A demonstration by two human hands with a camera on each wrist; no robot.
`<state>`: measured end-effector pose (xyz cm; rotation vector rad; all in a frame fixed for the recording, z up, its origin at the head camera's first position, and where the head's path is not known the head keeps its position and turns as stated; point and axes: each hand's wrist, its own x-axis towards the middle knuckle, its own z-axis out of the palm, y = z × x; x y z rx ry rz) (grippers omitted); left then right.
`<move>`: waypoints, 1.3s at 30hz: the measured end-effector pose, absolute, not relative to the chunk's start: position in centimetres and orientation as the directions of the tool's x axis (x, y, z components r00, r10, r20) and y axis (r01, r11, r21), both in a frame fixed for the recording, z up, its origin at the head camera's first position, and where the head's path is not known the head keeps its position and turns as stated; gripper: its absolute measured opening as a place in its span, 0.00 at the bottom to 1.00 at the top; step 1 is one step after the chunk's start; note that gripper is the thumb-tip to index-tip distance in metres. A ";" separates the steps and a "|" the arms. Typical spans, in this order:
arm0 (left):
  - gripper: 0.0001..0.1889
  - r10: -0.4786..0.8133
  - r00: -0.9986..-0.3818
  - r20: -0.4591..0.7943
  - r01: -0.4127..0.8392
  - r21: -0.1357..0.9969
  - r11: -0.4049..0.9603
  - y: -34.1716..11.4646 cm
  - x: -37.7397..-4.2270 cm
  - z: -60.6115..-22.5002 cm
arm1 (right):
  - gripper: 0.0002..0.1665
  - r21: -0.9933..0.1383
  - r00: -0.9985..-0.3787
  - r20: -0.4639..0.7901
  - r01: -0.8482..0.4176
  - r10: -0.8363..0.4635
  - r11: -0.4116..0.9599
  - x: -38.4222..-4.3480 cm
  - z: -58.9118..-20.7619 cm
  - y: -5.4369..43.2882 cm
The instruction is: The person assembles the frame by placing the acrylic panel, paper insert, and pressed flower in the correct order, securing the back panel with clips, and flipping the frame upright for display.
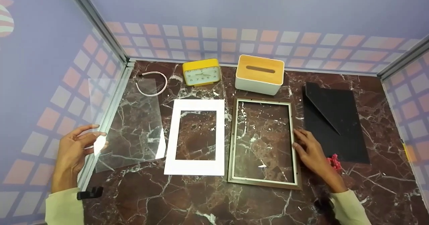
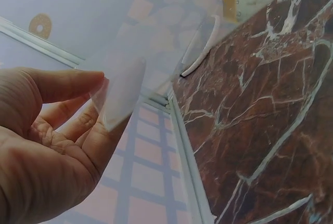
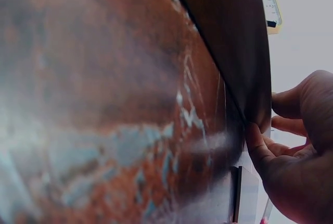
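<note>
On the left, my left hand pinches the corner of a clear plastic sheet between thumb and fingers. The sheet is tilted, and the table shows through it. In the left wrist view, the gripped corner of the sheet bends between the fingertips. My right hand is at the right side of a brown picture frame with a pale inner lip. In the right wrist view, thumb and fingers grip the edge of the frame. A white mat board with a rectangular window lies left of the frame.
A black backing board with a raised stand flap lies to the right, a pink-red scrunchie by the right wrist. At the back are a yellow alarm clock, a tissue box and a headband. Walls border the marbled table.
</note>
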<state>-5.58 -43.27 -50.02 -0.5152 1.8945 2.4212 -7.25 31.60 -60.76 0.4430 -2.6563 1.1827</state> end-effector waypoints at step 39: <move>0.16 -0.083 -0.953 -0.293 -0.263 0.929 -0.262 -35.8 -9.8 -51.9 | 0.32 -0.710 -0.929 0.322 -0.365 -0.184 0.602 -7.0 -61.0 31.8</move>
